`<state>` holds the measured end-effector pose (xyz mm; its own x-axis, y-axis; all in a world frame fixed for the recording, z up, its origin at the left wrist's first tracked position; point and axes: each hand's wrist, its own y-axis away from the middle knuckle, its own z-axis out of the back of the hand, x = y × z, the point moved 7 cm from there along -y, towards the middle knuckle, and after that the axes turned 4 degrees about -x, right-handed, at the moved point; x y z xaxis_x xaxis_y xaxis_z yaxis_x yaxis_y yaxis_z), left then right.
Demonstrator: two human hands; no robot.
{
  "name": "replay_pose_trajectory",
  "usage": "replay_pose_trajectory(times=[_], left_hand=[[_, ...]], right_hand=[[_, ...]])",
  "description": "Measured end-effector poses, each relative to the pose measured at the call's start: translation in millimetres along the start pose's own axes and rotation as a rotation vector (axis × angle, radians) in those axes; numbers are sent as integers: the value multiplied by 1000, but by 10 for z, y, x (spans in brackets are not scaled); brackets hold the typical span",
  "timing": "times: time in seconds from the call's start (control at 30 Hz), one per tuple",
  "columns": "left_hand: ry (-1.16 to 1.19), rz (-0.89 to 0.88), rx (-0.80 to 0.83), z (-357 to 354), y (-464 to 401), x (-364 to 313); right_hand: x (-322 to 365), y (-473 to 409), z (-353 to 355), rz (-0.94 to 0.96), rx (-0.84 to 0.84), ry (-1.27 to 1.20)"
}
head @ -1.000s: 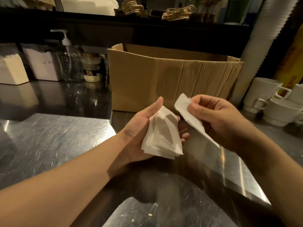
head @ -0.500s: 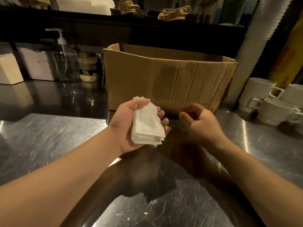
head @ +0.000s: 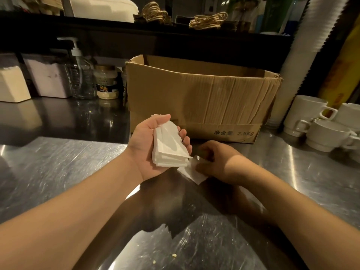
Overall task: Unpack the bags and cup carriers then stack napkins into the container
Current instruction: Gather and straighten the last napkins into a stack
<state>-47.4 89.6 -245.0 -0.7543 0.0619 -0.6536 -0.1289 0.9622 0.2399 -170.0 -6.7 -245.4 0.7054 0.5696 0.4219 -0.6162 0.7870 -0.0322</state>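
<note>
Head-worn view, forward-down, close over counter (head: 58, 162)

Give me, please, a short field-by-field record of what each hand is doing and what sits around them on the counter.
left hand: palm up, holds napkin stack
right hand: on the counter, fingers on a loose napkin
cardboard box: open, behind the hands
white mugs: right of the box
pump bottle: left of the box
surface: steel counter

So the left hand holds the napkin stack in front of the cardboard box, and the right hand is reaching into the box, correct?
Not quite. The head view shows the right hand down at the counter on a loose napkin, outside the cardboard box. The left hand does hold the napkin stack.
</note>
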Motion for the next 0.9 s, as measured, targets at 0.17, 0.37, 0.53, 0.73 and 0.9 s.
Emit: replay_pose_trajectory(times=[0.17,0.37,0.53,0.73,0.9], left_hand=[[-98,35,50,-42,13,37],[-100,49,67,-27,-11,39],[-132,37,12,45,-47,23],[-321,52,-68,101,-65,43],[-425,147,-9,25,-2,171]], right_hand=[[-49,65,7,-81,135,-158],[10,172,150,68,-26,-151],[-12,215,301,67,17,-431],[120,428,334,206,365,-734],[321,551,383,376,391,-788]])
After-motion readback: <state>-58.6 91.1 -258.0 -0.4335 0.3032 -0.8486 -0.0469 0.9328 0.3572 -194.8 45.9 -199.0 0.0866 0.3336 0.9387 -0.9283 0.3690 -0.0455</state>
